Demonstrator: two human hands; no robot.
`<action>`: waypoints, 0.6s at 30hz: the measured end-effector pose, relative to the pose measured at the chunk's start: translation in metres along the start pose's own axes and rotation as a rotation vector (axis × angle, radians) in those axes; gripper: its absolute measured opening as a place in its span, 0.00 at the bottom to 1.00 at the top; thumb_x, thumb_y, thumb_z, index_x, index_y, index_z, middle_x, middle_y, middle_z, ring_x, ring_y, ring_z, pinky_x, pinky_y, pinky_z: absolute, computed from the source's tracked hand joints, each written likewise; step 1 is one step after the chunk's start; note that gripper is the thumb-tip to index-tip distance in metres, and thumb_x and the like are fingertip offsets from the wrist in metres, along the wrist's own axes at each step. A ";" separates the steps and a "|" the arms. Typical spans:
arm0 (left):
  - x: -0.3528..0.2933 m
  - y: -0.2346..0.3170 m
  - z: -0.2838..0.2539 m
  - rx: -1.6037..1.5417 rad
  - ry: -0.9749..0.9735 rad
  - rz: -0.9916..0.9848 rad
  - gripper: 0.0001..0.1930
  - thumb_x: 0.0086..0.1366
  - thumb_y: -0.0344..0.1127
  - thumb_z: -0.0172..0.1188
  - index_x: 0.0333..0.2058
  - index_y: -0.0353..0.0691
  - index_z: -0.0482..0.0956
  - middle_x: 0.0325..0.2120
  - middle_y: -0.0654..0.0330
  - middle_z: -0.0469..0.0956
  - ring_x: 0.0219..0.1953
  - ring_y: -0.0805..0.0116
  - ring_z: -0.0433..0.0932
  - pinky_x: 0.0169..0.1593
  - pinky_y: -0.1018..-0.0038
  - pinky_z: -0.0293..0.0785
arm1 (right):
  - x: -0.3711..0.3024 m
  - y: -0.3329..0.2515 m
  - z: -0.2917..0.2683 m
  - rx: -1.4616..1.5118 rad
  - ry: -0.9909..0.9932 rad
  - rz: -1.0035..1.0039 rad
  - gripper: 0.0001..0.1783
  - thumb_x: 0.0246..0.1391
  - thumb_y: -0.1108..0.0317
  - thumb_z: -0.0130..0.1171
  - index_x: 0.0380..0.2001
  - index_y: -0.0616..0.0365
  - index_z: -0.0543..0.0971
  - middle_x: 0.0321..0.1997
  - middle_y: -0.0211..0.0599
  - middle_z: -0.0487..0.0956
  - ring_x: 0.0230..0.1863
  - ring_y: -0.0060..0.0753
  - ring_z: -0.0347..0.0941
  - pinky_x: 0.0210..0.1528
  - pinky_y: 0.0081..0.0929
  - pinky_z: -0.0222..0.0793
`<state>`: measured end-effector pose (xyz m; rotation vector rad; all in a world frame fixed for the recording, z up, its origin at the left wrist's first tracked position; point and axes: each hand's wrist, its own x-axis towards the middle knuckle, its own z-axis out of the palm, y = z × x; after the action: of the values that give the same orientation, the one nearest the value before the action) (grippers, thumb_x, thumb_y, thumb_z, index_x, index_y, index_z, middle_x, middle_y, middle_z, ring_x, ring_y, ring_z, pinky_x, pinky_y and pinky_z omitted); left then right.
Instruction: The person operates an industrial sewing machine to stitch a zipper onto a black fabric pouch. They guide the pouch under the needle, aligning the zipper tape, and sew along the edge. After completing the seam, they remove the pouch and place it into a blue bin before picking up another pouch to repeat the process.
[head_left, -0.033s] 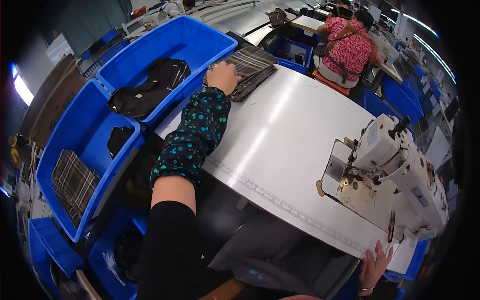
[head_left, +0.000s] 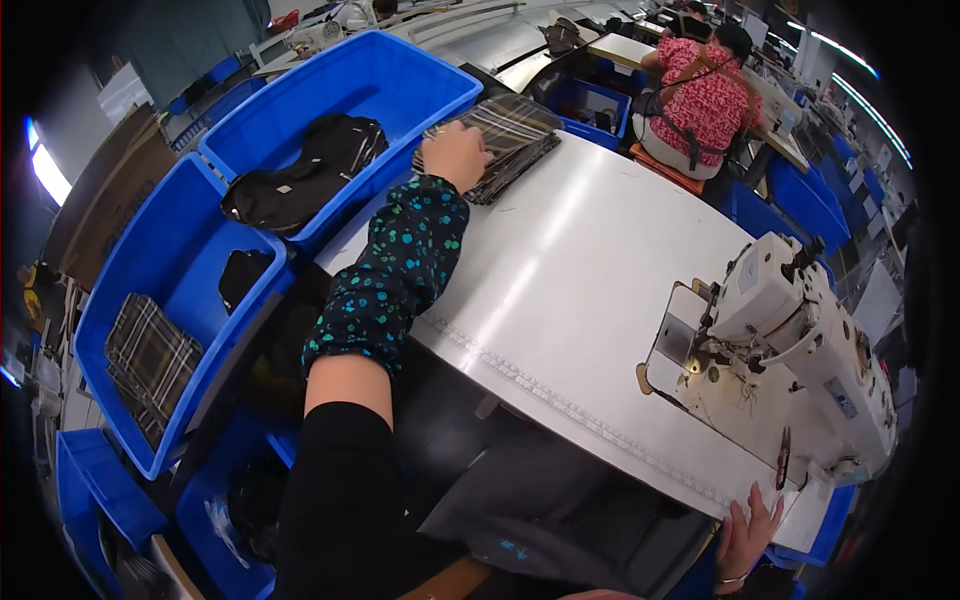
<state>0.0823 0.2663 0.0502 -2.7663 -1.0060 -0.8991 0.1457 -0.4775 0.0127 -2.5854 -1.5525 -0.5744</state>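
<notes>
- Your left hand (head_left: 456, 157) is touching the plaid stack (head_left: 517, 138) at the table's (head_left: 575, 280) far edge, grip unclear.
- Your right hand (head_left: 748, 533) is lying open by the near edge.
- Rear bin (head_left: 265, 125) is holding dark cloth (head_left: 312, 172); front bin (head_left: 178, 262), plaid pieces (head_left: 152, 362).

Worktable (head_left: 570, 270): cloth stack (head_left: 518, 125) far left, sewing machine (head_left: 785, 295) right.
Leftward: farther bin (head_left: 405, 80), garments (head_left: 305, 180) inside, seemingly, from here; nearer bin (head_left: 175, 265), second stack (head_left: 150, 365).

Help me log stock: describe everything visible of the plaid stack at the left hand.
The plaid stack looks like cloth, brown and dark with pale lines, in several uneven layers. It lies flat on the white table, at its far left, beside a blue bin; the left hand touches its left side.
</notes>
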 end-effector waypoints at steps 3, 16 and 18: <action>-0.018 0.033 -0.023 -0.014 0.010 0.136 0.12 0.64 0.46 0.69 0.35 0.44 0.85 0.38 0.53 0.82 0.44 0.47 0.83 0.47 0.53 0.79 | 0.010 -0.006 0.013 0.039 0.055 -0.084 0.11 0.62 0.71 0.59 0.46 0.60 0.80 0.68 0.57 0.75 0.57 0.55 0.78 0.76 0.76 0.48; -0.191 0.161 -0.037 -1.498 -1.216 -0.337 0.22 0.80 0.54 0.55 0.51 0.37 0.74 0.41 0.59 0.80 0.38 0.72 0.83 0.40 0.74 0.83 | 0.140 -0.162 0.034 0.475 0.102 -0.178 0.33 0.58 0.56 0.71 0.64 0.55 0.76 0.71 0.53 0.74 0.65 0.53 0.74 0.73 0.65 0.57; -0.204 0.171 -0.049 -1.594 -1.264 -0.416 0.21 0.80 0.51 0.56 0.54 0.36 0.74 0.42 0.59 0.80 0.41 0.72 0.83 0.45 0.73 0.82 | 0.168 -0.192 0.037 0.497 0.022 -0.166 0.41 0.57 0.47 0.70 0.67 0.59 0.73 0.73 0.53 0.71 0.68 0.55 0.71 0.73 0.64 0.58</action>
<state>0.0358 0.0046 0.0023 -4.7734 -1.2042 0.8435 0.0609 -0.2346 0.0124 -2.0906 -1.6566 -0.1882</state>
